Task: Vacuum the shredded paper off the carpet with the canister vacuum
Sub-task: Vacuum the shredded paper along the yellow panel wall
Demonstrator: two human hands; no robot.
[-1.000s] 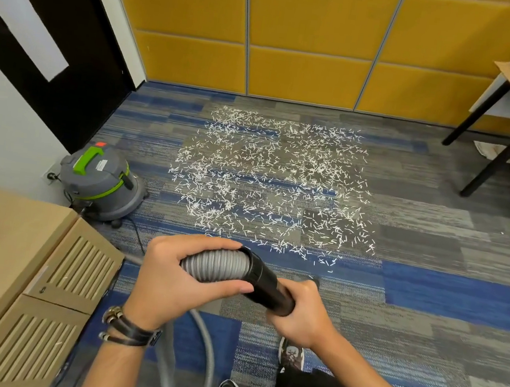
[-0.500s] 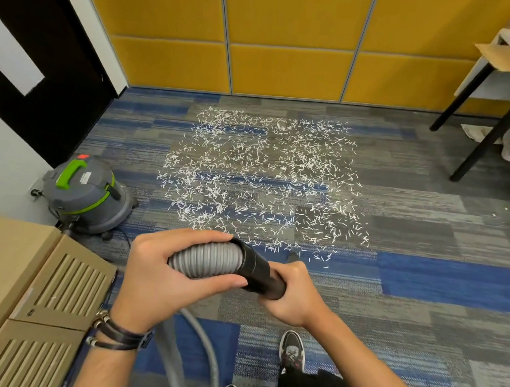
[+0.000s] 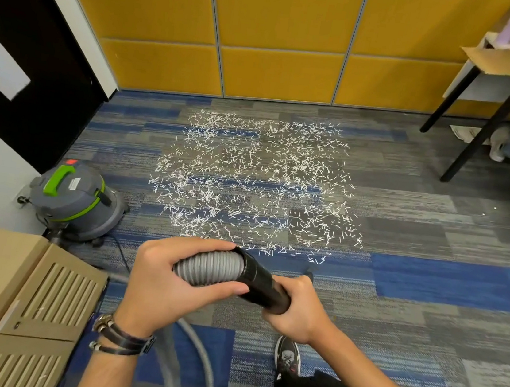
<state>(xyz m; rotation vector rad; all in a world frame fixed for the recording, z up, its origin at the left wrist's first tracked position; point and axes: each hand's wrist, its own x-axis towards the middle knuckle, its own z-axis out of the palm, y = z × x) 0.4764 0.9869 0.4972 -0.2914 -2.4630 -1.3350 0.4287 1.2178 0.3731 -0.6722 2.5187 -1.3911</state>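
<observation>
The left hand [image 3: 165, 282] is wrapping its grip round the ribbed hose [image 3: 209, 268] while the right hand [image 3: 296, 314] is clenching the black wand [image 3: 263, 286] beside it, probably to steady and aim it downward. The shredded paper [image 3: 254, 187] is lying across the carpet [image 3: 427, 295] just beyond, with the canister vacuum [image 3: 76, 200] sitting to the left.

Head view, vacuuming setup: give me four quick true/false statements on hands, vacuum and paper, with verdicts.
1. The left hand grips the grey ribbed hose. True.
2. The canister vacuum stands to the right of the shredded paper. False: it stands to the left of it.
3. The right hand grips the black tube. True.
4. The carpet is clear of paper. False: shreds cover a wide patch beyond the hands.
</observation>
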